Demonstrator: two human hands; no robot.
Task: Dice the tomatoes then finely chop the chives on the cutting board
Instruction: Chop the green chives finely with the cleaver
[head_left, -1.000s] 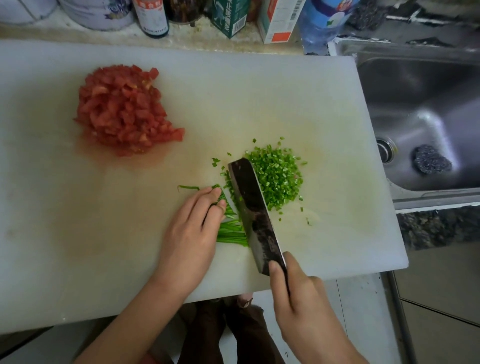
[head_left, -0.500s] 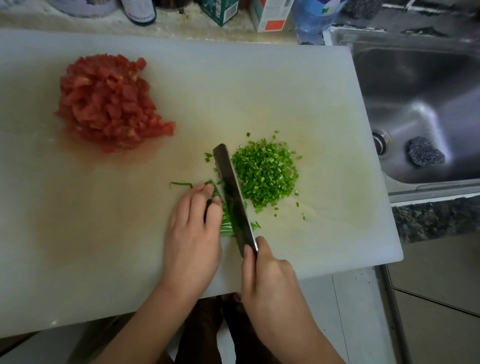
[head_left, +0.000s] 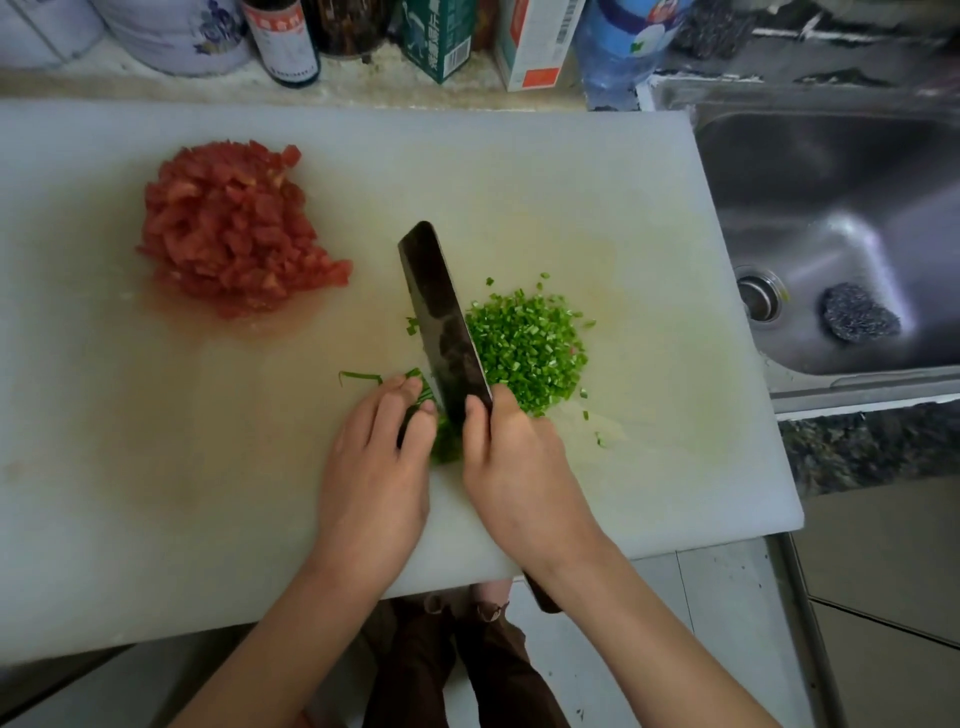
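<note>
White cutting board (head_left: 208, 493) carries diced tomatoes (head_left: 234, 228) at its far left and chopped chives (head_left: 524, 348) just right of the cleaver (head_left: 441, 317). Left hand (head_left: 374, 483) presses its close-set fingers (head_left: 395, 410) on the uncut chives (head_left: 448, 444); right hand (head_left: 519, 467) grips the cleaver's handle.

Two hands at work, left hand (head_left: 374, 483) and right hand (head_left: 519, 467). One cleaver (head_left: 439, 312) between their fingers, on one cutting board (head_left: 156, 493). Two heaps: diced tomato (head_left: 234, 228) well beyond the fingertips, chopped chives (head_left: 527, 348) just beside them.
</note>
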